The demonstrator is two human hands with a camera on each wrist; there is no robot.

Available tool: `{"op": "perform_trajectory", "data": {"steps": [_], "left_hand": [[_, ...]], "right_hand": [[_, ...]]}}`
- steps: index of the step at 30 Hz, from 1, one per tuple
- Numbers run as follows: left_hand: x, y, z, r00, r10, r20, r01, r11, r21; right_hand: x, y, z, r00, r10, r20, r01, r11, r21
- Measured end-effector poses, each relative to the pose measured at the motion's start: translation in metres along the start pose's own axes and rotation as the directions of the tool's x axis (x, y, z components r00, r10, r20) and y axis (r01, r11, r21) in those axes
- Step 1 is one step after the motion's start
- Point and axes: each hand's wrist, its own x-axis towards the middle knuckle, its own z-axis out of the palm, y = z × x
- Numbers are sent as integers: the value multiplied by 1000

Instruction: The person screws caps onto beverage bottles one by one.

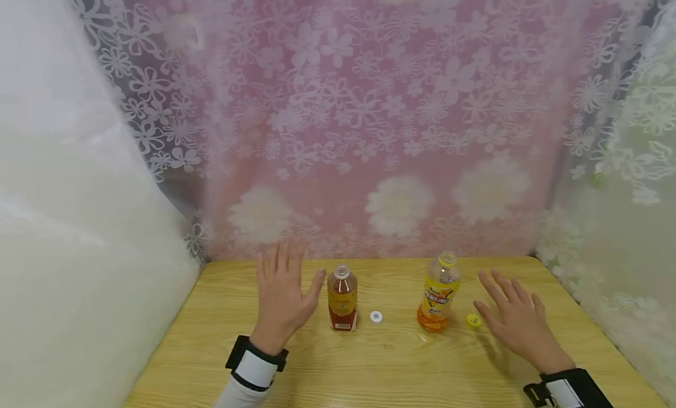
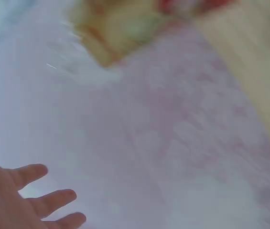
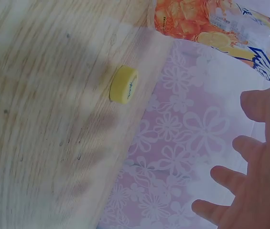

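Two uncapped bottles stand on the wooden table [image 1: 391,367]. The brown tea bottle [image 1: 342,298] has a red label; its white cap [image 1: 375,317] lies just to its right. The orange drink bottle [image 1: 439,293] [image 3: 206,24] stands further right, with its yellow cap [image 1: 473,320] [image 3: 124,84] beside it. My left hand [image 1: 282,290] [image 2: 25,200] hovers raised with fingers spread, just left of the tea bottle and holding nothing. My right hand [image 1: 514,314] [image 3: 249,181] is spread flat and low over the table, right of the yellow cap, also holding nothing.
A pink flowered curtain [image 1: 369,132] hangs behind the table's far edge. White fabric [image 1: 79,220] closes in the left side and pale lace [image 1: 623,220] the right. The left wrist view is blurred.
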Motion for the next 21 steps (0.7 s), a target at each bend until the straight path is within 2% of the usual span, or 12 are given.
{"op": "perform_trajectory", "data": {"steps": [2,4,5,7,10,13,16,18,21], "left_hand": [[11,31,0,997,73,-28,-75,994,-81],[19,62,5,993,120,-11,-119,975,-190],[23,76,10,991,135,18,-126,961,-247],[27,103,24,983,150,106,-105,933,-344],[30,134,57,956,144,254,-24,906,-422],[28,154,91,936,110,336,54,894,-444],[22,167,118,935,65,348,113,877,-466],[20,173,130,939,57,339,125,862,-491],[18,179,138,943,78,323,113,838,-534]], "right_hand": [[-2,1,-1,1000,2,1,-2,1000,3],[-3,1,-1,1000,-2,3,2,1000,-2],[-3,1,-2,1000,-5,2,5,1000,-5],[-3,-1,-2,1000,-13,-6,13,1000,-13],[-3,-3,-4,1000,-18,-17,17,1000,-25],[-5,-2,-5,1000,-16,-20,15,999,-42],[-8,2,-6,1000,-15,-6,15,998,-67],[-12,5,-6,1000,-14,-1,14,996,-84],[-17,11,-6,1000,1,9,-1,995,-97]]}}
